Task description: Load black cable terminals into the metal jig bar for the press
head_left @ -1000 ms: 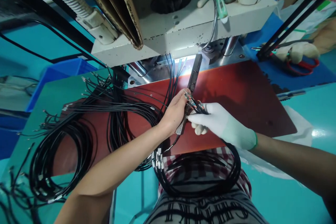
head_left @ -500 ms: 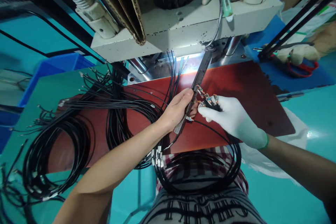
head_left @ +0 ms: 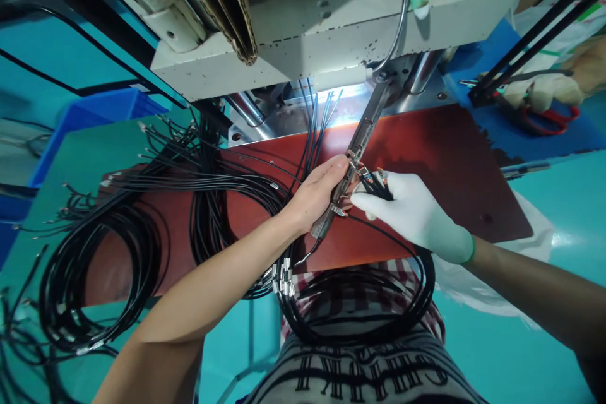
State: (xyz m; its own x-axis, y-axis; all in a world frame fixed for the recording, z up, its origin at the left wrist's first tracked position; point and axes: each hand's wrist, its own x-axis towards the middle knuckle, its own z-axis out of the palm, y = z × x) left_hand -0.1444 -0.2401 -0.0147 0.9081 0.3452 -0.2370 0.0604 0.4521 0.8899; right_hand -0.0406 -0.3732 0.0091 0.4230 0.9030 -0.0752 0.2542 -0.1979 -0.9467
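On the red mat [head_left: 440, 158] in the middle of the worktop [head_left: 544, 341], seen from the head camera, I have my left hand [head_left: 315, 192] curled shut around a long metal bar [head_left: 360, 139] that slants up toward the press [head_left: 331, 31] at the far side. My right hand [head_left: 416, 214], gloved in white, has its fingers [head_left: 367, 202] pinched closed on a bunch of black cables [head_left: 379, 184] with small metal ends, just beside the bar and touching my left hand. I judge the cables light, limp and springy, apt to slip out singly, so they are best gripped close behind the metal ends. The bar looks stiff and fairly heavy; mid-length hold suits it. More cable coils [head_left: 95, 265] lie at the left, and a loop [head_left: 360, 322] hangs near my lap.
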